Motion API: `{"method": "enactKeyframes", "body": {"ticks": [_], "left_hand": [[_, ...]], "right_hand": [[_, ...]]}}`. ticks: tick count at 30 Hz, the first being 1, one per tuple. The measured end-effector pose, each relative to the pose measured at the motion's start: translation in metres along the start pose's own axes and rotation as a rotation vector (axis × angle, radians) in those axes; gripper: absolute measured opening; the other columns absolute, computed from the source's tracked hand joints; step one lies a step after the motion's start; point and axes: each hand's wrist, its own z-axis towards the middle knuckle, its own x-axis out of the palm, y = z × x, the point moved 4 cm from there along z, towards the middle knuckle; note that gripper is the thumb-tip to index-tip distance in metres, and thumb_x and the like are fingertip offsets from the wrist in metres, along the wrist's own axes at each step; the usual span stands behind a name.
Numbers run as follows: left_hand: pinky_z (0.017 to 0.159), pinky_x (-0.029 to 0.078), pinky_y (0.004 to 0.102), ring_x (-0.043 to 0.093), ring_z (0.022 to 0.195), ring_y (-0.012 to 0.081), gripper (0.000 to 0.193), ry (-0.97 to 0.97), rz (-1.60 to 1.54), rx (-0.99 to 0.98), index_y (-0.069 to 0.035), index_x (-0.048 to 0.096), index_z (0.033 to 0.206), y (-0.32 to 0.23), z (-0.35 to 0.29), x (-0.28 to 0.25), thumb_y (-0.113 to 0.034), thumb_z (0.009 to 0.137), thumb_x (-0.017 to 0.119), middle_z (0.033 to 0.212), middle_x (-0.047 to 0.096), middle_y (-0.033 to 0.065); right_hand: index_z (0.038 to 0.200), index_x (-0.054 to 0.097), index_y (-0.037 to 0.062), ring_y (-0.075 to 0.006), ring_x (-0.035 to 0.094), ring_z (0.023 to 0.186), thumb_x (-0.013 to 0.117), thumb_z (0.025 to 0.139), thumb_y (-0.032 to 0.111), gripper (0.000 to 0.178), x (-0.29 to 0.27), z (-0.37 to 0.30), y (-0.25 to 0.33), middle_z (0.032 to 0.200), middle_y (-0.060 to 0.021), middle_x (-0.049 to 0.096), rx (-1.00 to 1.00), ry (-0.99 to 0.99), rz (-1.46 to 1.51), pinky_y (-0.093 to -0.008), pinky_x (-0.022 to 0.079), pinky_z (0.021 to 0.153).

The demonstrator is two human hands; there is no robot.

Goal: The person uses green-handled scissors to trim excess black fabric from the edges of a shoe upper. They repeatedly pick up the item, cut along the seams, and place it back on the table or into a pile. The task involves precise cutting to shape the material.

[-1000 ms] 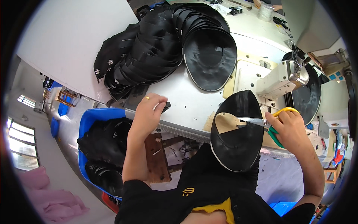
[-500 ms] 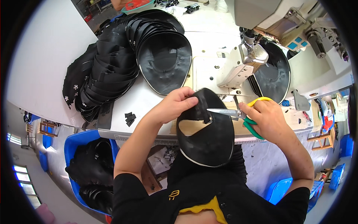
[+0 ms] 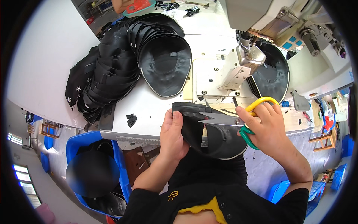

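Observation:
My left hand [image 3: 173, 136] is closed on a black shoe upper [image 3: 195, 138], thumb on top, at the table's front edge. The upper is turned and partly folded, with a cut-out in its middle and a pale rim. My right hand [image 3: 265, 128] grips scissors [image 3: 223, 119] with one yellow and one green handle. Their blades are parted and point left across the upper's far edge strip; whether they touch it I cannot tell. Beyond my hands, a long overlapping row of similar black uppers [image 3: 166, 67] lies on the white table.
A sewing machine [image 3: 238, 67] stands at right, with more uppers [image 3: 274, 72] behind its post. Small black scraps [image 3: 131, 120] lie on the table's left front. Below is a blue bin [image 3: 125, 164] of black pieces, partly covered by a blurred dark round patch. A person's arm [image 3: 121, 5] shows far off.
The upper has been turned and drawn lower, its edge strip now facing the blades. My left hand moved down and toward me. The scissors opened wider.

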Motion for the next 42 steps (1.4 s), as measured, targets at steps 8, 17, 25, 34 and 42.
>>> {"method": "enactKeyframes", "body": {"ticks": [8,17,25,34,42], "left_hand": [[0.080,0.056,0.0382,0.066,0.086,0.0268,0.026,0.031,0.054,0.057,0.002,0.048,0.108,0.000,-0.012,0.012,0.003,0.085,0.061,0.101,0.063,0.0165],[0.075,0.056,0.0365,0.067,0.082,0.0251,0.022,0.088,0.111,0.029,0.005,0.055,0.109,-0.012,-0.023,0.012,-0.003,0.089,0.057,0.098,0.065,0.0172],[0.079,0.052,0.0297,0.063,0.088,0.0167,0.019,0.167,0.248,0.034,0.004,0.056,0.108,-0.024,-0.035,0.022,-0.001,0.090,0.057,0.099,0.065,0.0111],[0.076,0.046,0.0228,0.056,0.084,0.0069,0.015,0.120,0.490,0.360,0.001,0.059,0.098,-0.020,-0.040,0.027,0.002,0.084,0.065,0.095,0.065,0.0039],[0.075,0.047,0.0229,0.057,0.083,0.0069,0.012,0.078,0.366,0.276,0.001,0.059,0.094,-0.016,-0.039,0.015,-0.001,0.085,0.065,0.090,0.064,0.0043]], "right_hand": [[0.121,0.055,0.0119,-0.0222,0.052,0.076,0.074,0.066,0.019,0.058,0.000,0.005,0.000,0.081,-0.0046,0.050,-0.020,0.016,0.071,-0.0375,0.038,0.068],[0.117,0.058,0.0125,-0.0200,0.049,0.066,0.073,0.069,0.021,0.051,0.003,0.003,0.000,0.073,-0.0023,0.045,-0.088,-0.029,0.056,-0.0356,0.038,0.062],[0.117,0.058,0.0163,-0.0190,0.048,0.066,0.073,0.064,0.021,0.056,-0.002,0.016,0.006,0.072,-0.0014,0.042,-0.152,-0.013,0.071,-0.0345,0.037,0.060],[0.119,0.058,0.0161,-0.0181,0.047,0.064,0.073,0.065,0.019,0.056,-0.008,0.025,0.020,0.070,-0.0011,0.039,-0.167,-0.065,0.093,-0.0333,0.035,0.058],[0.118,0.057,0.0121,-0.0192,0.051,0.066,0.076,0.066,0.023,0.057,0.000,0.010,0.005,0.073,-0.0021,0.047,-0.032,0.017,0.183,-0.0347,0.038,0.058]]}}
